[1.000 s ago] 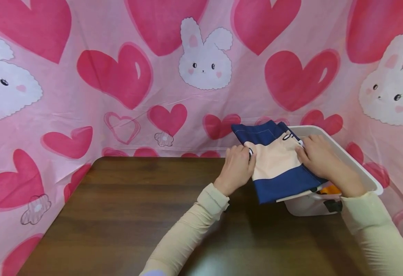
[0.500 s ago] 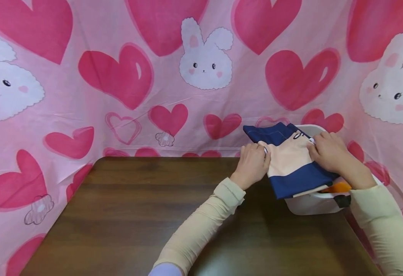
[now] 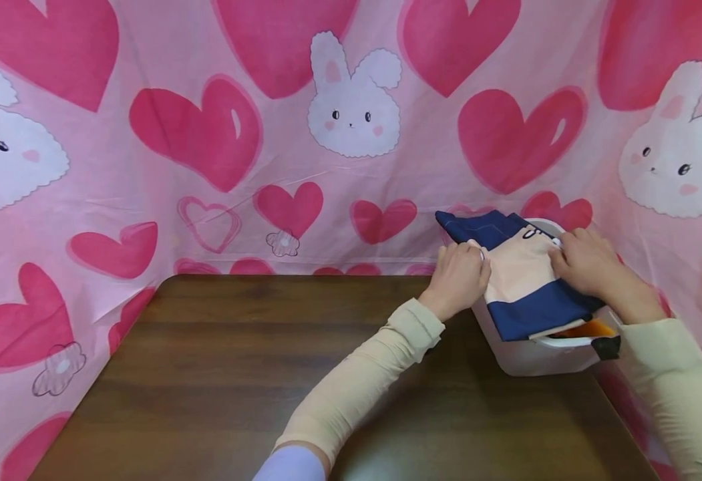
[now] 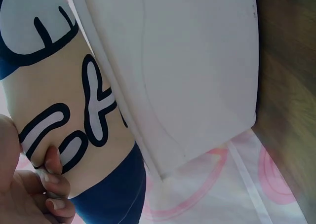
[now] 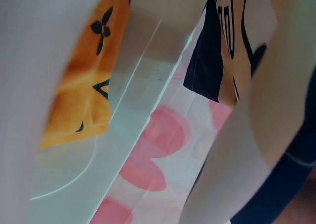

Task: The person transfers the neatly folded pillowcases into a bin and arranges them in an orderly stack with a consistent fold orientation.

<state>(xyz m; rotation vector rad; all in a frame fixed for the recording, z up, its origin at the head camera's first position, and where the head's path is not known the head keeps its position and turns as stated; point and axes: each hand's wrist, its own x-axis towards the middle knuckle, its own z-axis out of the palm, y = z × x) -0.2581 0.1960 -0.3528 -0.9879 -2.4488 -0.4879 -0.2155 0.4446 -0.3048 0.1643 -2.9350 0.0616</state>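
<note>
A folded navy-and-beige cloth (image 3: pixel 519 270) with outlined lettering lies over the mouth of a white plastic bin (image 3: pixel 525 357) at the right of the table. My left hand (image 3: pixel 457 277) pinches its left edge; the left wrist view shows the curled fingers (image 4: pixel 54 184) on the printed side. At the opposite edge, my right hand (image 3: pixel 588 264) grips the cloth, thumb on top. The right wrist view shows an orange cloth (image 5: pixel 81 105) with dark print inside the bin, while my right fingers are out of sight there.
A dark piece (image 3: pixel 606 347) hangs over the bin's near right corner. The brown wooden table (image 3: pixel 236 374) extends to the left. Behind and beside it hangs a pink curtain (image 3: pixel 387 180) printed with hearts and rabbits.
Both hands have carried the cloth to the right, so it now covers more of the bin's opening. The bin itself stays in about the same place.
</note>
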